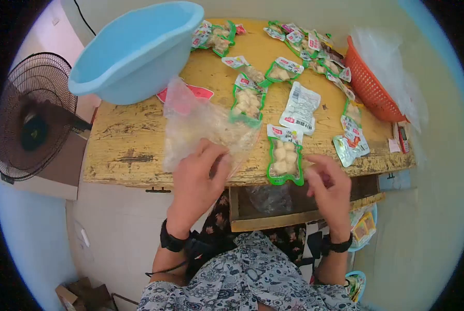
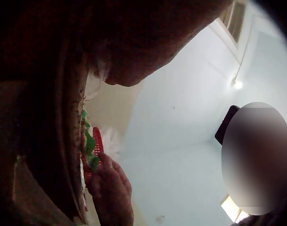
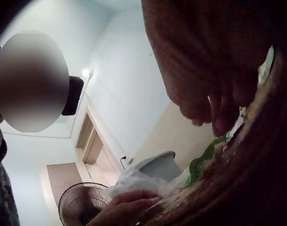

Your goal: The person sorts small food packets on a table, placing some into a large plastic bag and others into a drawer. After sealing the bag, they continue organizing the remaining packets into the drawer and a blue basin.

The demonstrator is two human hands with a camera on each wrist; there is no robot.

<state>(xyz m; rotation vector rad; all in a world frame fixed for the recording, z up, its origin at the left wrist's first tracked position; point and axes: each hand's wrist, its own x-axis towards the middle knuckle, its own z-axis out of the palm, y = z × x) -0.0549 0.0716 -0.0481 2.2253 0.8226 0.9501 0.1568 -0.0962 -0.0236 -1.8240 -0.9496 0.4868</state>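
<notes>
In the head view a green-edged snack packet (image 1: 285,155) with pale round pieces lies near the table's front edge. My right hand (image 1: 331,189) is just to its right, fingers loosely bent and fingertips right at the packet's edge. My left hand (image 1: 198,173) is over the near side of a crumpled clear plastic bag (image 1: 182,135), thumb and fingers bent together at the film. More green packets (image 1: 248,99) lie beyond, one partly under the bag's edge. A white packet (image 1: 300,108) lies printed side up behind the nearest one.
A blue basin (image 1: 133,52) stands at the back left, and an orange basket (image 1: 374,83) leans at the right, holding clear plastic. Several packets (image 1: 315,44) are piled at the back. Below the table edge a drawer (image 1: 265,202) is pulled out. A fan (image 1: 35,116) stands left.
</notes>
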